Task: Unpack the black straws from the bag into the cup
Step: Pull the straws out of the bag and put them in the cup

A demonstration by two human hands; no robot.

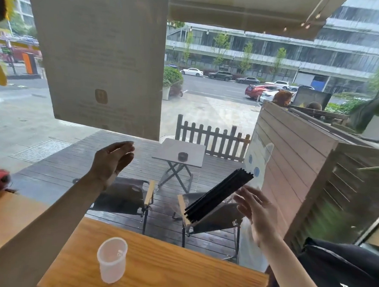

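Straws (218, 196), black and bunched in a tight bundle, hang tilted in mid-air in the head view, upper end toward the right and lower end pointing down-left, well above the wooden surface (176, 264). A clear bag (258, 169) is faintly visible around and above them, though I cannot tell how far they are out of it. The right hand (257, 214) sits just beside the bundle's middle with fingers spread; its grip looks loose, and whether it really pinches the straws or the bag is unclear. The left hand (112, 160) is raised well apart to the left, fingers open and holding nothing. The translucent cup (112, 259) stands upright and empty near the surface's front edge, below and left of the bundle. To do this well, I'd say close the fingers around the whole bundle, steady the cup with the free hand, and lower the ends straight in so it doesn't tip.
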